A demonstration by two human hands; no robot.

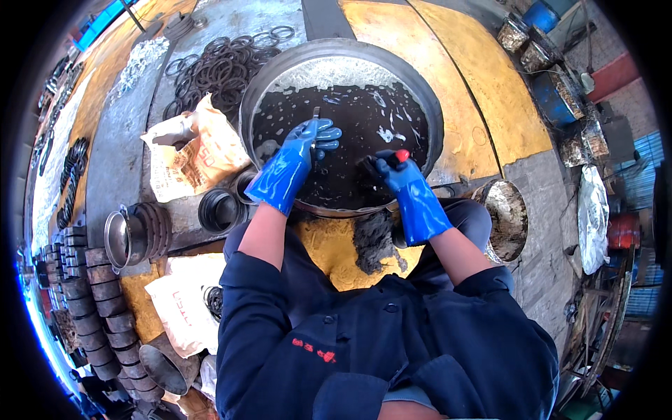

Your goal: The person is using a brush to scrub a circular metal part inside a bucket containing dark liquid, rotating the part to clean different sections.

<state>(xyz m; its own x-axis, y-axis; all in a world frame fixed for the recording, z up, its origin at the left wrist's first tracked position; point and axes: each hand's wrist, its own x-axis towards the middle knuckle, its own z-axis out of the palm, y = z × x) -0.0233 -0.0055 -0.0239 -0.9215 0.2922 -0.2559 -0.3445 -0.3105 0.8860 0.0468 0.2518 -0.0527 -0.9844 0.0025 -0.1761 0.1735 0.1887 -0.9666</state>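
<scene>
A wide round metal basin (435, 133) of dark liquid, with pale foam along its far side, stands in front of me. My left hand (299, 150), in a blue rubber glove, is over the basin's left half. Its fingers are closed around a thin dark piece (316, 112) seen edge-on, perhaps a ring. My right hand (402, 175), gloved alike, grips a tool with a red handle end (402, 155). The tool's dark working end points left, low over the liquid; whether it is a brush I cannot tell.
Many black rings (227, 73) lie heaped beyond the basin's left side. An open paper sack (203, 154) and stacked dark rings (218, 210) sit left of it. A crusted bucket (505, 220) stands by my right knee. Stacked cylinders (105, 294) line the left.
</scene>
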